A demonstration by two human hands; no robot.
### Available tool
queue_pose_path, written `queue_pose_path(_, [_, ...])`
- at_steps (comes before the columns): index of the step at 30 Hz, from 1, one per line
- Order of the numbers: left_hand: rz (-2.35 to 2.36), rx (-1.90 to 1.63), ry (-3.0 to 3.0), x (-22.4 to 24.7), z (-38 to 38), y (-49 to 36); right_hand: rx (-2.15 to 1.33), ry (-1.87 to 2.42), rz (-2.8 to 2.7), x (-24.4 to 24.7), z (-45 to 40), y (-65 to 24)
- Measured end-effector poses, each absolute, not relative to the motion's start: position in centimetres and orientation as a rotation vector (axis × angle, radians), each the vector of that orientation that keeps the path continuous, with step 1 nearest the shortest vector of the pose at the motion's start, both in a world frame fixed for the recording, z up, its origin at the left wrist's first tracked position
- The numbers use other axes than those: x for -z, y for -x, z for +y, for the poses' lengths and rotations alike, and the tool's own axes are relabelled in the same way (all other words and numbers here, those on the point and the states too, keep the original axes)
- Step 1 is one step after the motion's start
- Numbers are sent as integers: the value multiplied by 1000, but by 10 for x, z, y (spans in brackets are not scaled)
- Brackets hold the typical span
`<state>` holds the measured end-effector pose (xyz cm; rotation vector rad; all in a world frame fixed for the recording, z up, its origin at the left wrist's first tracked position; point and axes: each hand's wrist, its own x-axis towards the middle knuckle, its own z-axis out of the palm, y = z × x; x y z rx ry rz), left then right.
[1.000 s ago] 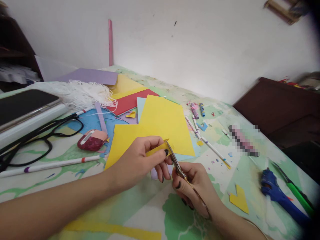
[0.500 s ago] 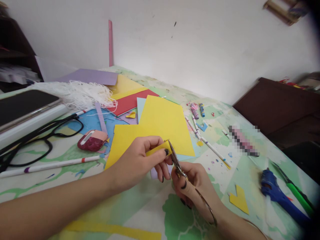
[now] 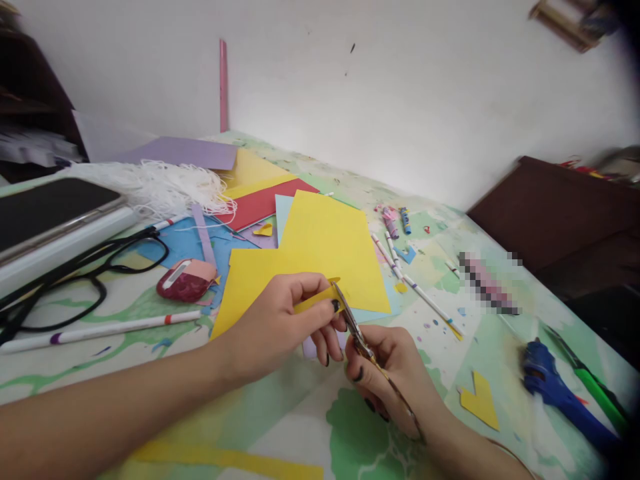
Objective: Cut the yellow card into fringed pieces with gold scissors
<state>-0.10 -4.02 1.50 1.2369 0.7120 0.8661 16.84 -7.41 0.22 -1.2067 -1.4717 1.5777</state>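
Note:
My left hand [image 3: 305,313] pinches a small yellow paper strip [image 3: 316,299] between thumb and fingers. In my right hand [image 3: 387,367] is a pair of scissors [image 3: 357,337], the fingers closed round its handles. The blades reach up to the strip's right end, close to my left thumb. Behind the hands lie large yellow sheets [image 3: 330,227], partly covered by my left hand. A piece of lilac paper [image 3: 310,348] shows below my left fingers. Nearest the front edge of the view is a long yellow paper strip [image 3: 230,460].
To the left are black-framed glasses [image 3: 103,287], a maroon case [image 3: 185,280], a phone [image 3: 55,210] and white string [image 3: 165,190]. Rolled paper sticks [image 3: 433,303] lie right of the sheets. A blue glue gun [image 3: 565,393] and a green-handled cutting tool [image 3: 597,390] rest far right.
The scissor blades have closed further at the end of the yellow strip, and the cut edge tilts up. My right thumb has shifted slightly left and down. My left hand keeps its hold.

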Motion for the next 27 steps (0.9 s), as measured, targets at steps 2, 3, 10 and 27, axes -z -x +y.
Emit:
queue_pose_path(2, [716, -865, -1240, -15, -40, 1, -1587, 1128, -1489, -2, -74, -169])
queue_pose_path(3, [717, -864, -1244, -16, -40, 1, -1587, 1087, -1496, -2, -75, -169])
queue_pose_path(10, [718, -860, -1245, -15, -39, 0, -1597, 988, -1522, -2, -77, -171])
queue_pose_path(27, [733, -846, -1229, -16, -40, 0, -1582, 1245, -1453, -6, -75, -167])
